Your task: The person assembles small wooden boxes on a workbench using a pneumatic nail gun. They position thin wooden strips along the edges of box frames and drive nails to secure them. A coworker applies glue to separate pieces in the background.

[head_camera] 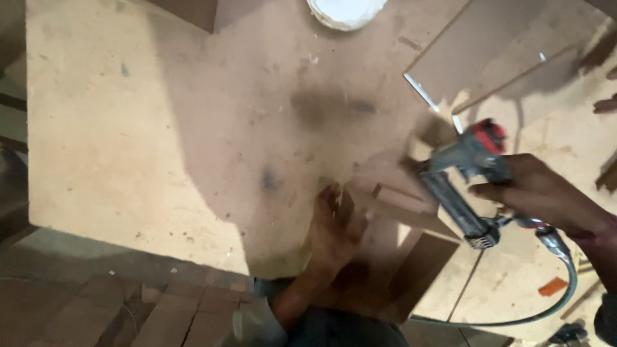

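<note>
My right hand (540,193) grips a grey pneumatic nail gun (459,183) with a red cap, its air hose (553,302) curling down to the right. The gun's nose points at a small wooden block assembly (402,205) on the workbench. My left hand (334,228) rests flat with fingers spread against the left side of that wooden piece, steadying it. The picture is blurred by motion, so the exact contact of the nose with the wood is unclear.
A large tan fibreboard bench top (128,128) fills the view. A white round container (347,9) sits at the far edge. Brown panels (501,45) lie at the upper right, and another brown board (421,270) below the block. Brick-tiled floor (128,308) shows at lower left.
</note>
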